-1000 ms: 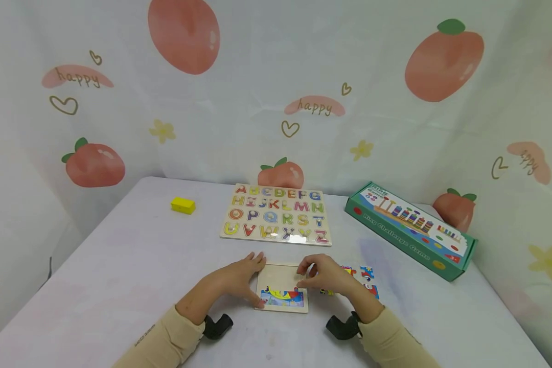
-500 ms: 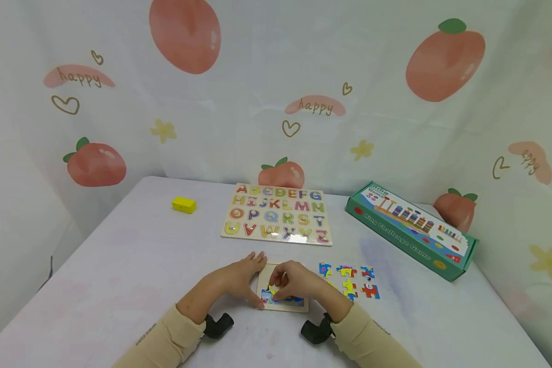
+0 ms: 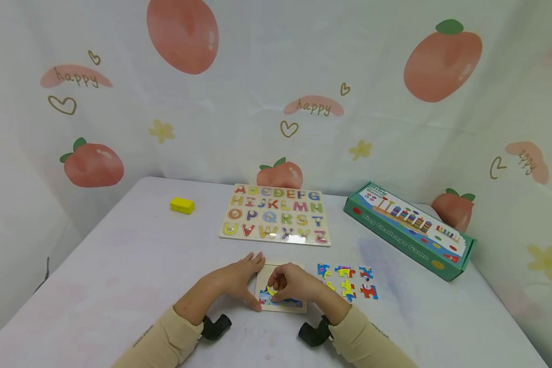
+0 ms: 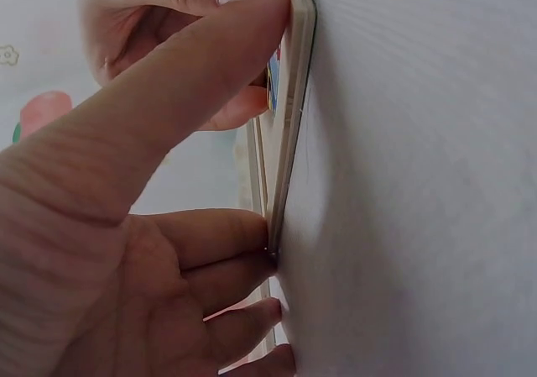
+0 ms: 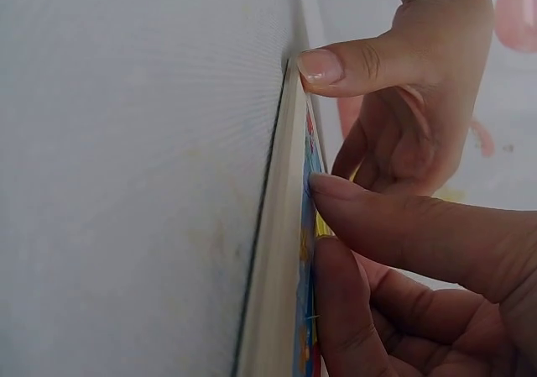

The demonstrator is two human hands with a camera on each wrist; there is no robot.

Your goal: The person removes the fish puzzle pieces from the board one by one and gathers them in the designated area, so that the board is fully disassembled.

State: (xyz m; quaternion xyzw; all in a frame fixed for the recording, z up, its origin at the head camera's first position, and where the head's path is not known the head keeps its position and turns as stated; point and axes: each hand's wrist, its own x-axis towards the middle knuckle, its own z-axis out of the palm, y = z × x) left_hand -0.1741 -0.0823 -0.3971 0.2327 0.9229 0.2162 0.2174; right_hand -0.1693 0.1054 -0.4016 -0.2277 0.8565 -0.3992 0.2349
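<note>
My left hand [image 3: 239, 278] holds the square wooden puzzle tray [image 3: 264, 272] along its left side. In the left wrist view, its thumb lies on the near corner of the tray and its fingers bear on the far corner. Over the tray, my right hand [image 3: 294, 282] has its fingers curled, with thumb and index fingertip at a colourful jigsaw piece [image 5: 322, 224] low in the tray. They pinch it near the tray's surface; the hand hides much of it. More blue jigsaw pieces [image 3: 294, 303] lie along the tray's near edge. Several loose jigsaw pieces [image 3: 348, 289] lie right of the tray.
Behind the tray lies a wooden alphabet board [image 3: 276, 214] with letter pieces. A green game box [image 3: 409, 232] stands at an angle at the back right. At the back left sits a yellow block [image 3: 182, 205]. A printed curtain [image 3: 239, 102] hangs behind the white table [image 3: 142, 286].
My right hand has moved left from the tray's right edge to over its lower middle, uncovering the loose pieces. It stays there since half a second ago. The left hand keeps its place.
</note>
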